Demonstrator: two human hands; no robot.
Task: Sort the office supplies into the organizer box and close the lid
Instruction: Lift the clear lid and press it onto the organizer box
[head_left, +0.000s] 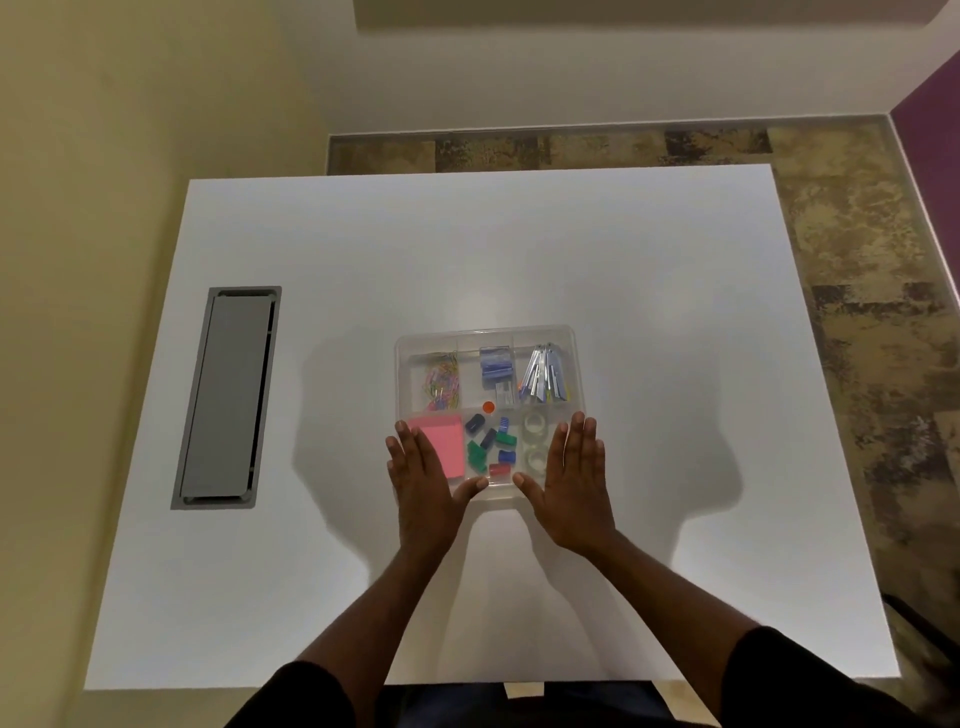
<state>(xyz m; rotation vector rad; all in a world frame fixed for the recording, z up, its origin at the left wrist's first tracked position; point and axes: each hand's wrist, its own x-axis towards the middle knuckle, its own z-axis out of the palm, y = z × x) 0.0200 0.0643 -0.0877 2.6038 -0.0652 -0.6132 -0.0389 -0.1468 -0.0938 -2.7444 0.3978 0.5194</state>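
Note:
A clear plastic organizer box (488, 332) sits in the middle of the white table with its transparent lid lying flat over it. Through the lid I see coloured paper clips (442, 382), blue staple boxes (496, 366), silver clips (544, 374), pink sticky notes (441, 441), coloured binder clips (491, 447) and tape rolls (535, 441). My left hand (421, 473) lies flat on the box's near left corner, fingers spread. My right hand (569, 473) lies flat on the near right corner. Neither hand holds anything.
A grey cable hatch (226, 397) is set into the table at the left. The white table (675, 467) ends close to my body at the front edge. Patterned carpet lies beyond the far and right edges.

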